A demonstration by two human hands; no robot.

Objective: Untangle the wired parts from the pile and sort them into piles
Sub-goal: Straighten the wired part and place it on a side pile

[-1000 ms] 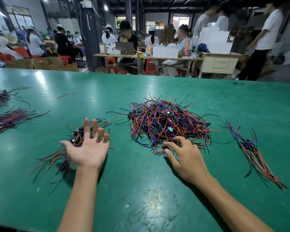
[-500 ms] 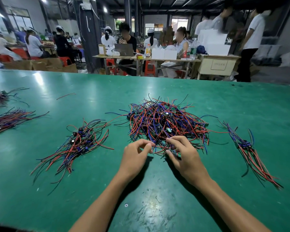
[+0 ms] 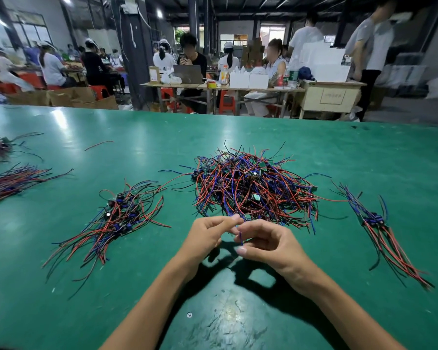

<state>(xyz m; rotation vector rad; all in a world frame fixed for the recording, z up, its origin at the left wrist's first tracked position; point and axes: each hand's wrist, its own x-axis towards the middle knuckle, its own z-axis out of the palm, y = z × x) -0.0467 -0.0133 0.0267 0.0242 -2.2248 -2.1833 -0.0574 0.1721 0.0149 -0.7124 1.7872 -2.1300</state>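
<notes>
A tangled pile (image 3: 253, 188) of red, blue and black wired parts lies in the middle of the green table (image 3: 263, 137). My left hand (image 3: 208, 236) and my right hand (image 3: 268, 243) meet just in front of its near edge, lifted a little off the table. Both pinch wires that lead back into the pile; a short blue wire end (image 3: 240, 236) hangs between the fingertips. A sorted pile (image 3: 116, 218) lies to the left, and a smaller sorted bundle (image 3: 379, 228) lies to the right.
Two more wire bundles (image 3: 8, 183) lie at the far left edge, and a single loose red wire (image 3: 99, 144) lies behind them. A screw head (image 3: 189, 315) sits in the table near me. People work at desks beyond the far edge.
My left hand left the sorted pile on the left, swung right to the central pile and closed on a wire. Both hands have since risen slightly toward me, pulling wires from the pile.
</notes>
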